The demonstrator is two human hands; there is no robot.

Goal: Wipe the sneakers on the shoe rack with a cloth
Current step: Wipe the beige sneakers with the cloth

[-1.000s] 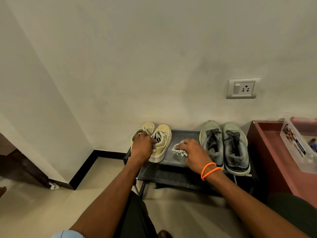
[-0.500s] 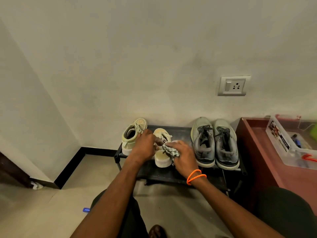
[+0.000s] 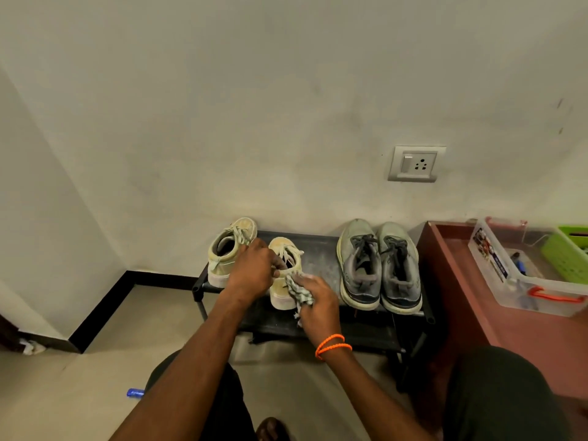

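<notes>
A low black shoe rack [image 3: 321,259] stands against the wall. On its left side sit two cream sneakers; the left one [image 3: 227,249] is turned a little outward. My left hand [image 3: 253,270] grips the collar of the right cream sneaker [image 3: 284,281]. My right hand [image 3: 318,297] holds a crumpled checked cloth [image 3: 299,292] against that sneaker's right side near the heel. A pair of grey sneakers [image 3: 378,265] with dark laces rests on the rack's right side, untouched.
A reddish-brown table [image 3: 471,297] stands right of the rack, carrying a clear plastic box [image 3: 521,291] and a green basket [image 3: 569,253]. A wall socket [image 3: 415,163] is above the grey pair. A small blue object [image 3: 135,392] lies on the floor by my left knee.
My left hand shifted from the two cream sneakers together to one, pulling it apart from its mate. My right hand brought the cloth from the rack's surface onto that sneaker's side.
</notes>
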